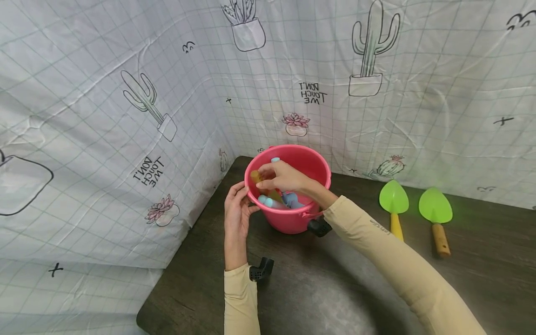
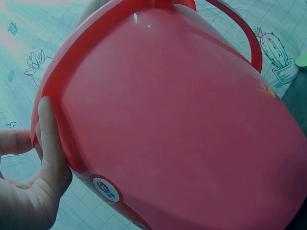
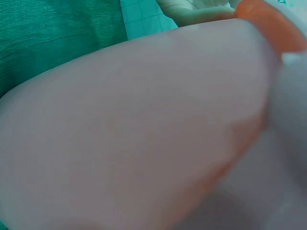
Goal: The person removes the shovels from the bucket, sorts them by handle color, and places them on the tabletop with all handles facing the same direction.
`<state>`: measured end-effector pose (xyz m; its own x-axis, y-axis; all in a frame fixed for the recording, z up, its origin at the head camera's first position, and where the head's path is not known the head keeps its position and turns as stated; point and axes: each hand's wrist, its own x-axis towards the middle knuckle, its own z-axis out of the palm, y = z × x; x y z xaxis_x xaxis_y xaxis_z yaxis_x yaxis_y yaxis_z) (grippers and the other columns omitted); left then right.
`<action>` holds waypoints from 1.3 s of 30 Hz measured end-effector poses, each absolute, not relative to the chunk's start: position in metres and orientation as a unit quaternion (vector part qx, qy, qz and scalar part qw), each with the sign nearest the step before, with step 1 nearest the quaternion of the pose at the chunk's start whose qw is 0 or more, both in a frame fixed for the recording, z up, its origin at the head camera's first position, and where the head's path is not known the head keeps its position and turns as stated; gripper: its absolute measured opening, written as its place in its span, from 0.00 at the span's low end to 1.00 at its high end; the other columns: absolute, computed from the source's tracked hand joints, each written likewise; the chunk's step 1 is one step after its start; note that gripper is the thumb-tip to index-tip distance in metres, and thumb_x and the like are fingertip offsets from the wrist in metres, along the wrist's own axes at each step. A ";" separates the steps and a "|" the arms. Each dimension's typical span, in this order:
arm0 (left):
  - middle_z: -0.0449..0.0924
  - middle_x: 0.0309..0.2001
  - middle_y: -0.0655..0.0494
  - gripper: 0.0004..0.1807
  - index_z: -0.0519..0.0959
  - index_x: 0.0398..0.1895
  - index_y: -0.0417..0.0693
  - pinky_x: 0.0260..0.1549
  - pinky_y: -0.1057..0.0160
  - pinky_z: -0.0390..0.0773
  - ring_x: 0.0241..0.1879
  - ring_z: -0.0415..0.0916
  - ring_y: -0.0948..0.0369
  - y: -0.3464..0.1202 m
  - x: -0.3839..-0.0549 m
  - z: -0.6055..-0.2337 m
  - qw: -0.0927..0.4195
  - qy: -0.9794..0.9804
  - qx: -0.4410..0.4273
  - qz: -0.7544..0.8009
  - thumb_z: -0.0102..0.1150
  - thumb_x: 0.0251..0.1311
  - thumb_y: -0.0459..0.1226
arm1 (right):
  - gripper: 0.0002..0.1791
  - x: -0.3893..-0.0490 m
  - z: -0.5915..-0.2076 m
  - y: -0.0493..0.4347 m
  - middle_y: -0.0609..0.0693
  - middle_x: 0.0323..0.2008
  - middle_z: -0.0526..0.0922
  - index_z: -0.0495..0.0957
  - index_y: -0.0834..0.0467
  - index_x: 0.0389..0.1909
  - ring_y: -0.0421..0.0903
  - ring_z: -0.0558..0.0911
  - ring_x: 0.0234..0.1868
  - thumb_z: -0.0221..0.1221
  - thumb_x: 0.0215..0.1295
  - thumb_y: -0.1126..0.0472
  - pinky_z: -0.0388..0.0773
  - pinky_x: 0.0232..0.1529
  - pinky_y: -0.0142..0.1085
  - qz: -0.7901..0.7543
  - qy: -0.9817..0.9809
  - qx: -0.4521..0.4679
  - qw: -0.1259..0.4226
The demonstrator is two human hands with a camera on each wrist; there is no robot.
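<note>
The yellow piece [image 1: 255, 177] is inside the pink bucket [image 1: 289, 223], close to its left wall, and the right grip [image 1: 284, 179] is pinching it between the thumb and the fingers. I judge this piece to be light and rather stiff, probably of plastic; its surface may be smooth, so it could slip if it is held only by the tip. The best place to take it seems to be the upper end, because the lower part I cannot see well.

The left grip [image 1: 236, 207] pinches the bucket at the left of its rim, with the thumb against the outer wall. The bucket looks like thin plastic — light, a little flexible, not fragile — and the rim should be a good place to steady it. A red handle [image 2: 256, 55] shows in the left wrist view.

In the bucket there are also 2 light blue ends [image 1: 274, 203] near the front wall, 1 more light blue end [image 1: 275, 159] at the back, and a grey-blue thing [image 1: 293, 201] at the bottom. The bucket stands upright on the dark surface [image 1: 201, 279].
</note>
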<state>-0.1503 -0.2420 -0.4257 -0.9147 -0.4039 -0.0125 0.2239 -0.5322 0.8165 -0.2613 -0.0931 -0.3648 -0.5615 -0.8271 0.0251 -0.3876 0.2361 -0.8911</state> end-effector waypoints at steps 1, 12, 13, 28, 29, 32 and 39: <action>0.80 0.44 0.48 0.07 0.74 0.50 0.40 0.22 0.65 0.86 0.33 0.82 0.61 -0.242 -0.150 -0.426 0.180 -0.449 0.100 -0.869 0.48 0.75 0.28 | 0.21 -0.261 -0.364 -0.093 0.57 0.48 0.85 0.79 0.67 0.60 0.53 0.81 0.45 0.65 0.70 0.64 0.84 0.50 0.52 -0.470 0.748 -0.408 0.231; 0.82 0.42 0.48 0.07 0.74 0.50 0.40 0.21 0.65 0.85 0.32 0.82 0.61 -0.242 -0.150 -0.426 0.180 -0.445 0.100 -0.871 0.49 0.74 0.29 | 0.19 -0.254 -0.360 -0.089 0.54 0.47 0.86 0.81 0.64 0.58 0.51 0.82 0.48 0.67 0.68 0.63 0.83 0.48 0.41 -0.501 0.739 -0.413 0.180; 0.82 0.42 0.48 0.07 0.74 0.50 0.40 0.21 0.65 0.85 0.32 0.82 0.61 -0.242 -0.150 -0.426 0.180 -0.446 0.100 -0.871 0.50 0.74 0.29 | 0.18 -0.253 -0.359 -0.089 0.54 0.47 0.86 0.81 0.63 0.58 0.51 0.82 0.48 0.67 0.68 0.63 0.83 0.48 0.41 -0.506 0.739 -0.409 0.176; 0.78 0.43 0.49 0.08 0.73 0.51 0.39 0.22 0.66 0.85 0.31 0.79 0.62 -0.242 -0.150 -0.425 0.183 -0.457 0.104 -0.864 0.50 0.74 0.29 | 0.21 -0.250 -0.350 -0.089 0.57 0.51 0.85 0.80 0.65 0.61 0.53 0.83 0.55 0.66 0.69 0.65 0.80 0.59 0.46 -0.568 0.729 -0.360 0.126; 0.78 0.43 0.49 0.08 0.73 0.51 0.39 0.22 0.66 0.85 0.31 0.79 0.62 -0.242 -0.150 -0.425 0.183 -0.457 0.105 -0.864 0.50 0.74 0.29 | 0.21 -0.250 -0.350 -0.089 0.57 0.52 0.85 0.80 0.65 0.61 0.53 0.83 0.55 0.66 0.69 0.65 0.80 0.59 0.46 -0.570 0.728 -0.359 0.125; 0.78 0.43 0.49 0.07 0.74 0.51 0.40 0.22 0.66 0.85 0.31 0.79 0.62 -0.242 -0.150 -0.426 0.181 -0.455 0.109 -0.865 0.50 0.74 0.29 | 0.20 -0.250 -0.349 -0.088 0.58 0.52 0.85 0.80 0.65 0.61 0.53 0.83 0.54 0.65 0.69 0.66 0.80 0.58 0.45 -0.580 0.724 -0.353 0.124; 0.78 0.44 0.48 0.08 0.74 0.52 0.39 0.23 0.66 0.86 0.31 0.79 0.61 -0.242 -0.149 -0.426 0.184 -0.461 0.110 -0.861 0.50 0.73 0.29 | 0.19 -0.251 -0.343 -0.082 0.58 0.51 0.85 0.80 0.65 0.59 0.53 0.83 0.51 0.66 0.70 0.65 0.82 0.53 0.42 -0.613 0.713 -0.320 0.119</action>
<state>-0.1489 -0.2416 -0.4263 -0.9081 -0.4182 -0.0201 0.2151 -0.5072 0.8346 -0.2507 -0.0819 -0.3425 -0.7666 -0.6020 0.2234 -0.3114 0.0442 -0.9493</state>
